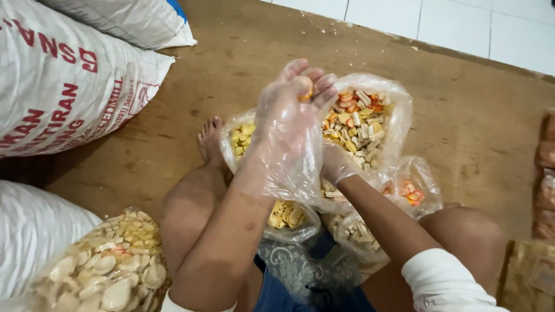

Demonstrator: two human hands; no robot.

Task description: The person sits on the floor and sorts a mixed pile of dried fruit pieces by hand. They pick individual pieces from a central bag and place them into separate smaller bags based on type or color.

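Observation:
My left hand point(292, 110), inside a loose clear plastic glove, is raised above a big clear bag of mixed orange, yellow and white snack pieces point(361, 124); its fingertips pinch a small orange piece. My right hand point(335, 164), also gloved, sits lower beside that bag, mostly hidden behind the left glove, so what it grips is unclear. Smaller clear bags of snacks point(289, 216) lie between my knees on the brown floor mat point(243, 63).
Two large white woven sacks point(63, 75) lie at the left. A clear bag of pale round crackers point(107, 266) sits at lower left. More packed snack bags point(546, 173) line the right edge. White floor tiles point(462, 23) border the mat at the top.

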